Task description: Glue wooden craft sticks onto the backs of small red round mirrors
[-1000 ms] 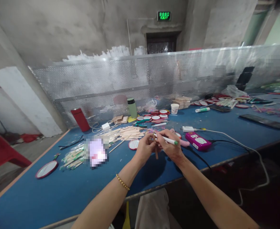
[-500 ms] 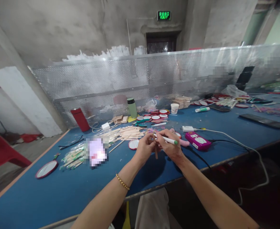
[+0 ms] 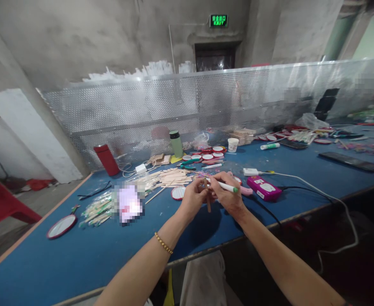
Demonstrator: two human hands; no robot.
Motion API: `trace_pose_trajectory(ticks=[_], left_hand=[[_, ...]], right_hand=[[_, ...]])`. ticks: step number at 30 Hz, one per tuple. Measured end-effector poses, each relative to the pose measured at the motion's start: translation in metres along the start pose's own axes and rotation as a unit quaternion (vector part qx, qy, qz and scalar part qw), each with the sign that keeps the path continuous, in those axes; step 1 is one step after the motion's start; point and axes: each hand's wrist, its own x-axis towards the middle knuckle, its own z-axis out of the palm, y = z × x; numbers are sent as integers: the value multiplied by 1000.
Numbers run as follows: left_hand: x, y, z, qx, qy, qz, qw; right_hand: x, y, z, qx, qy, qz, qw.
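Observation:
My left hand (image 3: 192, 199) is closed around a thin wooden stick (image 3: 208, 205) that points down toward the blue table (image 3: 78, 250). My right hand (image 3: 228, 196) grips a white pen-like tube with a green cap (image 3: 227, 186), its tip held against the top of the stick. Both hands meet above the table's near edge. A small red-rimmed round mirror (image 3: 177, 193) lies just left of my left hand, and a pile of flat wooden sticks (image 3: 171, 176) lies behind it.
A pink device (image 3: 264, 188) with a black cable sits right of my hands, next to a white charger (image 3: 250, 171). Further back are red-rimmed discs (image 3: 208, 155), a green bottle (image 3: 176, 143), a red flask (image 3: 107, 159), a paper cup (image 3: 233, 145), a larger mirror (image 3: 62, 226).

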Motion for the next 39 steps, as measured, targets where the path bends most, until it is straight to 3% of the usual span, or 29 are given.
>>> trace_pose_trajectory(ticks=[19, 39], left_hand=[[2, -2, -1, -2, -4, 4, 1000], [1, -1, -1, -5, -1, -5, 1000]], right_hand=[[0, 2, 0, -12, 13, -20, 1000], [0, -1, 0, -12, 4, 4, 1000]])
